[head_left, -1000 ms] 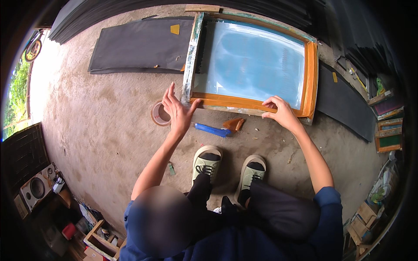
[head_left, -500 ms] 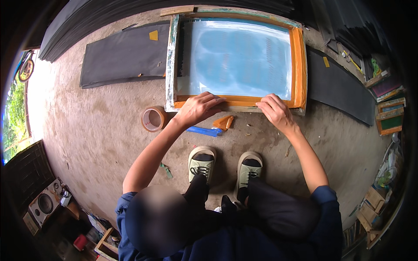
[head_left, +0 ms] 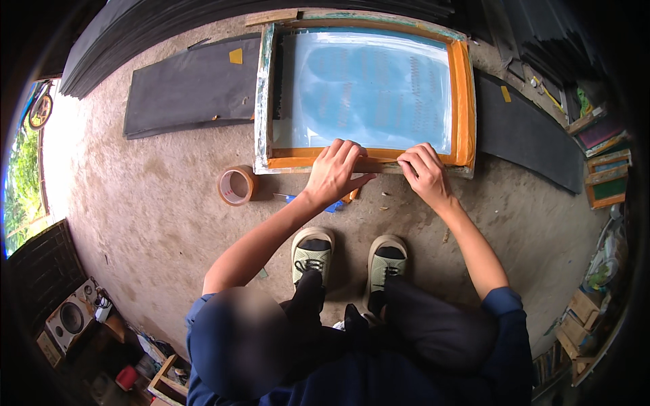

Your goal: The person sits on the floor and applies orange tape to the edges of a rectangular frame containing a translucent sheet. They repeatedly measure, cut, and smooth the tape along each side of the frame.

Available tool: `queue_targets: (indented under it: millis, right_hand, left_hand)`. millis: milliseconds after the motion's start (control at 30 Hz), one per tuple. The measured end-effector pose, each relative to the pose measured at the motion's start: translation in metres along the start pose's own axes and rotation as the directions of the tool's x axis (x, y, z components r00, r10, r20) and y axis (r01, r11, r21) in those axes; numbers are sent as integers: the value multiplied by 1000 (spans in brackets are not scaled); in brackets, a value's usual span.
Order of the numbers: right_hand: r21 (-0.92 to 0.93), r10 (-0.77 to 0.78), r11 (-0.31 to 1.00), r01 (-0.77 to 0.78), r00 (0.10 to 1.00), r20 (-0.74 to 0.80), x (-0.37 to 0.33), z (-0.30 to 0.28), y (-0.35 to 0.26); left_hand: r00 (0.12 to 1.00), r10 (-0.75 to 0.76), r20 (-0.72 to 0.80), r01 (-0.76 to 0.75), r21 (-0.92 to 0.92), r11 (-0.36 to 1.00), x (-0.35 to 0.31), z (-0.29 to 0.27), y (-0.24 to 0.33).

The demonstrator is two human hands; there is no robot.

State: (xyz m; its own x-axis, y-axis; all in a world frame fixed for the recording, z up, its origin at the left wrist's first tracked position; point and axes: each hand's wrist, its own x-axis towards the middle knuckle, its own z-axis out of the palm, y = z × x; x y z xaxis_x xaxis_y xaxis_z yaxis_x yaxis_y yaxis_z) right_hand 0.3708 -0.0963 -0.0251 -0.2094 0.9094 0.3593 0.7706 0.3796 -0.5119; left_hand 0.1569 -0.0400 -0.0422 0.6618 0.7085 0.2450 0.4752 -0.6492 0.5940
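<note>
A screen-printing frame [head_left: 262, 101] with painted wooden rails and a glossy blue mesh [head_left: 365, 88] lies on the floor before me. Brown packing tape [head_left: 463, 101] covers its right inner edge, and another strip [head_left: 291, 162] runs along the near edge. My left hand [head_left: 332, 174] rests on the near strip, fingers stretched over it and thumb apart. Farther right along that edge, my right hand [head_left: 428, 177] pinches the tape between thumb and fingers. A roll of brown tape [head_left: 251, 178] sits left of my left hand. Below that hand lies a blue scrap [head_left: 332, 205], partly hidden.
Black sheets [head_left: 189, 91] extend under the frame's left side, and another black sheet [head_left: 531, 135] lies to its right. Stacked black sheets [head_left: 135, 44] line the far side. Smaller frames [head_left: 607, 177] stand at right. A speaker [head_left: 71, 315] is at lower left.
My left hand has moved right along the near edge, closer to my right hand, and its fingers have stretched out over the tape. My right hand stays at nearly the same place.
</note>
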Motion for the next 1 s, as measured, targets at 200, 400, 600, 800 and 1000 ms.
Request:
queue_targets:
  millis: [200,400,600,800,1000]
  right_hand:
    - [-16,33,999,-33,999,-7,1,-2,-1]
    - [-18,-46,999,47,998,53,-14,-6,12]
    - [-151,-72,985,78,996,43,-36,-34,35]
    - [-271,-86,957,108,992,92,-57,-56,47]
    - [-347,-92,929,131,988,127,-76,-68,54]
  left_hand:
    - [999,38,-18,-37,75,997,7,12,-1]
    - [967,250,37,-253,104,962,-1,-4,-16]
    - [910,405,95,-412,83,907,6,-11,-22]
    - [887,430,169,-450,111,886,8,-13,-27]
    - [869,451,202,-479,118,870,10,-14,-26]
